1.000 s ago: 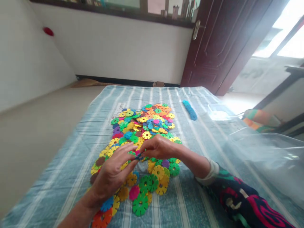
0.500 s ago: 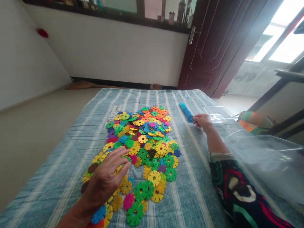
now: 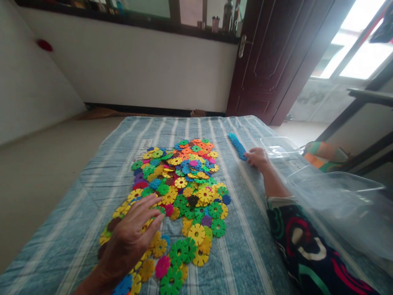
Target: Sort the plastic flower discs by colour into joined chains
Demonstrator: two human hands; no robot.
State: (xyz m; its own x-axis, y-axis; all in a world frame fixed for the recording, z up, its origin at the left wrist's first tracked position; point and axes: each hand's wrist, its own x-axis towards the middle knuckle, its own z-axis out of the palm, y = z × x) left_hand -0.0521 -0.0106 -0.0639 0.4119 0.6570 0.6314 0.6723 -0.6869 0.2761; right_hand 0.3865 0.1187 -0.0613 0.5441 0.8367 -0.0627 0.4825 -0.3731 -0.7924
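Observation:
A heap of notched plastic discs (image 3: 204, 194) in yellow, green, orange, blue, pink and other colours spreads over the striped cloth (image 3: 245, 229). My left hand (image 3: 135, 229) is over the near left part of the heap, fingers stretched out and nothing held; whether it touches the discs I cannot tell. Right of the heap lies a neat overlapping row of blue notched discs (image 3: 236, 144). My right hand (image 3: 257, 158) has its thumb and fingertips pinched at the near end of this row. Those fingertips partly hide the last disc.
A clear plastic tray (image 3: 281, 146) stands beyond my right forearm, with a larger clear container (image 3: 340, 200) nearer on the right. An orange and green checked cloth (image 3: 325, 155) lies past the table edge. A dark red door (image 3: 270, 61) stands behind.
The view has shifted slightly, so everything sits a little further left. Both hands keep nearly the same places against the discs, and the blue row looks unchanged.

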